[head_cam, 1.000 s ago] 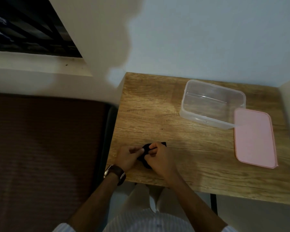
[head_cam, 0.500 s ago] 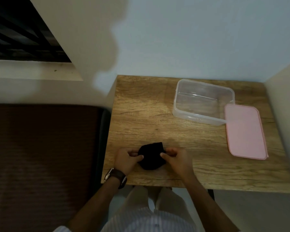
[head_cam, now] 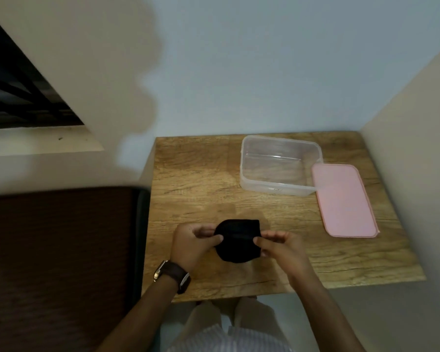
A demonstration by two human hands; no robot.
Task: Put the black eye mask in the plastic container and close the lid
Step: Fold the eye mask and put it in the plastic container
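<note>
A folded black eye mask (head_cam: 237, 240) is held over the near middle of the wooden table (head_cam: 198, 179). My left hand (head_cam: 192, 243), with a watch on its wrist, pinches the mask's left edge. On the mask's right edge my right hand (head_cam: 281, 246) pinches it with thumb and forefinger. The clear plastic container (head_cam: 277, 185) stands open and empty at the table's far right. Its pink lid (head_cam: 343, 200) lies flat on the table just right of the container, touching its corner.
Walls close the table in at the back and on the right. A dark brown mattress (head_cam: 59, 262) lies to the left of the table. A barred window (head_cam: 18, 87) sits at the upper left.
My hands were bunched together on the mask; they have moved apart to its two edges, and the mask now shows as a wider folded shape. The camera view has tilted down.
</note>
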